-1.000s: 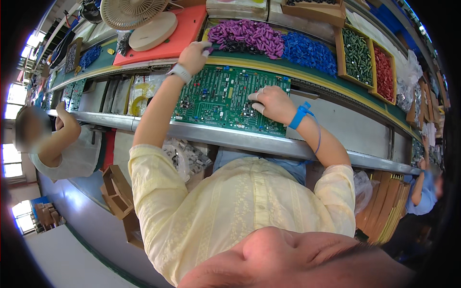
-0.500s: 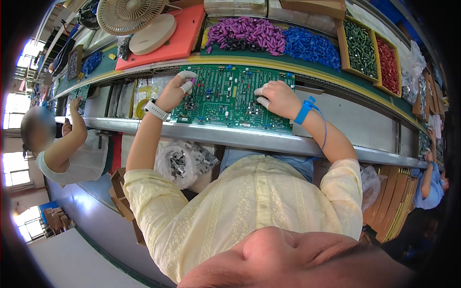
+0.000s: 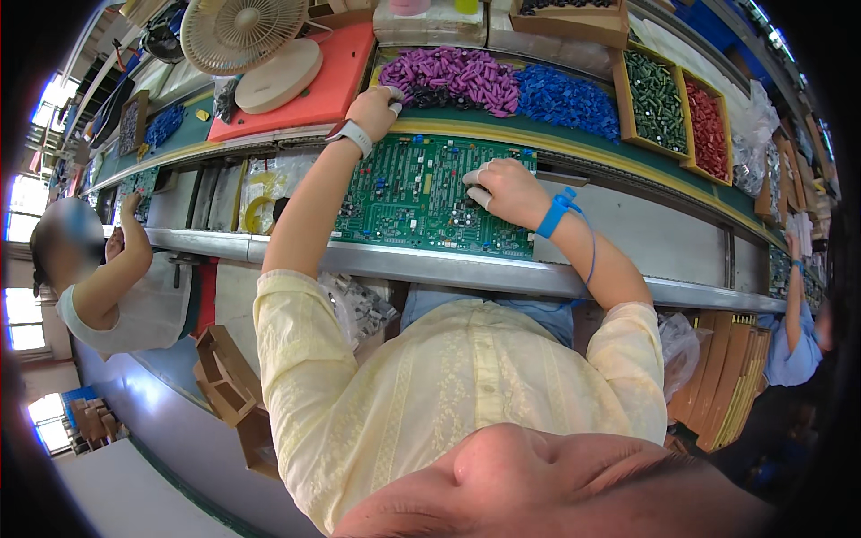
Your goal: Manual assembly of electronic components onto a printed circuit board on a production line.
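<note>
The green circuit board (image 3: 430, 193), packed w/ small comps, lies flat in front of the person, just past the near metal rail (image 3: 430, 264) & below the strip of parts heaps.

L hand (image 3: 369, 115) is up beyond the board's top L corner, at the L end of the purple parts (image 3: 466, 76). Its fingers (image 3: 395, 93) are bent in, w/ pale covers on the tips — can't tell if they grip a part or not. Pale watch (image 3: 357, 138) on that wrist.

R hand (image 3: 511, 193) is over the R half of the board, fingers curled down twd the comps, pale covers there too; can't tell if they're pinching anything. Blue wrist strap (image 3: 558, 212) w/ a thin cord on that arm.

On the green desk (image 3: 489, 119) behind: some black parts (image 3: 439, 97) along the near edge of the purple heap, then blue parts (image 3: 569, 100) to the R, then green parts (image 3: 659, 97) & red parts (image 3: 707, 130), each in its own box. Far L — a fan (image 3: 242, 31) w/ its round base on a red foam sheet (image 3: 350, 58).

Co-worker (image 3: 126, 309) sits to the L, another well off to the R.
</note>
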Tool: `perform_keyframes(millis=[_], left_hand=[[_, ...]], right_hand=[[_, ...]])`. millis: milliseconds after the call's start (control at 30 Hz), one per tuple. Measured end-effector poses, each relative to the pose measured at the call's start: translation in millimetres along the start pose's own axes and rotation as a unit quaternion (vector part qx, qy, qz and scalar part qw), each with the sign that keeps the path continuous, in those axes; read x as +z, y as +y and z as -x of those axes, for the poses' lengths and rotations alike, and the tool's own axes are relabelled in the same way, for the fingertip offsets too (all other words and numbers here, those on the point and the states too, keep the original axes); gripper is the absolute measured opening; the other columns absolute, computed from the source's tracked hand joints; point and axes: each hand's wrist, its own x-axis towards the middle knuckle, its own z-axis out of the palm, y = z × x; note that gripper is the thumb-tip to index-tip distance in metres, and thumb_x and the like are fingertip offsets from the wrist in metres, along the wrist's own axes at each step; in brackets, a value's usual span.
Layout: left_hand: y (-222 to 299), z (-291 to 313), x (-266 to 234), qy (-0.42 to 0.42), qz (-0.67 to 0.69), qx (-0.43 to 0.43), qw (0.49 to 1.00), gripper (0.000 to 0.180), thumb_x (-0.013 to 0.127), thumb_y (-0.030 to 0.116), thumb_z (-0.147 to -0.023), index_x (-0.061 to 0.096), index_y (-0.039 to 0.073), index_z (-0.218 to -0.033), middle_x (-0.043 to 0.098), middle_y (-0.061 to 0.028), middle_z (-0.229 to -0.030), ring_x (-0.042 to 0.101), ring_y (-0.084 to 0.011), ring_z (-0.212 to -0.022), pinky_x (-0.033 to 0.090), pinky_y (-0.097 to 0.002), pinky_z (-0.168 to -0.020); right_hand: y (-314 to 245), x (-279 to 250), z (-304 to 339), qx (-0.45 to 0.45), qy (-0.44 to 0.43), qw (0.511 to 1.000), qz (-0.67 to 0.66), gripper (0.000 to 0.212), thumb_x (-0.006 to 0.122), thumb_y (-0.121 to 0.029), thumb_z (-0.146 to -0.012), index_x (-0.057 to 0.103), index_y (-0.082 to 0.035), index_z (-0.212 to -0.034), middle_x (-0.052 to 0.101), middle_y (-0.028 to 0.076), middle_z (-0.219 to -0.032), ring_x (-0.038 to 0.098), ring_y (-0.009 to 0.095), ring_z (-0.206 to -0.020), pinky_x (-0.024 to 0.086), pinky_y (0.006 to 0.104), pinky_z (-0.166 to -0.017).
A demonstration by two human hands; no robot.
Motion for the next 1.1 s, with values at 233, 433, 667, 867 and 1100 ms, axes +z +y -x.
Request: perform_keyframes(millis=[233, 433, 667, 867, 1100], left_hand=[[27.1, -16.0, 14.2, 0.0, -0.084, -0.003, 0.996, 0.029, 0.062, 0.022, -0.078, 0.062, 0.007, -0.102, 0.056, -0.0168, -0.107, 0.055, -0.0327, -0.099, 0.045, -0.04, -0.085], [23.4, -13.0, 15.5, 0.002, -0.06, -0.01, 0.998, 0.026, 0.063, 0.022, -0.078, 0.061, 0.005, -0.099, 0.061, -0.0166, -0.098, 0.057, -0.0321, -0.094, 0.046, -0.0396, -0.082], [32.8, 16.9, -7.7, -0.016, 0.064, -0.015, 0.998, 0.025, 0.064, 0.018, -0.075, 0.059, 0.005, -0.096, 0.063, -0.0156, -0.091, 0.061, -0.029, -0.087, 0.048, -0.0366, -0.076], [21.6, 96.2, -51.6, -0.115, 0.133, -0.015, 0.984, 0.029, 0.067, 0.01, -0.072, 0.059, 0.005, -0.1, 0.063, -0.0144, -0.081, 0.062, -0.0257, -0.073, 0.048, -0.0334, -0.069], [-5.8, 116.5, -54.2, -0.175, 0.074, -0.021, 0.981, 0.019, 0.066, 0.004, -0.069, 0.064, 0.002, -0.087, 0.063, -0.0154, -0.08, 0.061, -0.0274, -0.073, 0.048, -0.0347, -0.069]], right_hand=[[10.6, 4.9, 4.2, 0.005, 0.012, 1.0, 0.0, 0.018, 0.059, -0.018, -0.077, 0.066, -0.007, -0.089, 0.064, 0.01, -0.081, 0.059, 0.028, -0.082, 0.044, 0.0405, -0.074], [8.3, 0.8, 1.9, 0.011, 0.003, 1.0, 0.001, 0.018, 0.059, -0.018, -0.076, 0.066, -0.007, -0.088, 0.064, 0.01, -0.081, 0.059, 0.028, -0.081, 0.044, 0.0403, -0.073], [8.8, 2.0, 6.3, 0.0, 0.024, 1.0, -0.001, 0.017, 0.059, -0.018, -0.077, 0.066, -0.007, -0.087, 0.063, 0.011, -0.08, 0.059, 0.028, -0.08, 0.044, 0.0403, -0.073], [9.7, 2.6, 4.0, 0.001, 0.022, 1.0, -0.006, 0.017, 0.059, -0.019, -0.077, 0.066, -0.007, -0.088, 0.063, 0.01, -0.08, 0.059, 0.028, -0.081, 0.044, 0.0404, -0.072], [17.5, -2.6, 2.5, -0.002, 0.036, 0.999, -0.013, 0.019, 0.059, -0.02, -0.077, 0.065, -0.006, -0.088, 0.063, 0.012, -0.083, 0.059, 0.029, -0.082, 0.045, 0.041, -0.072]])
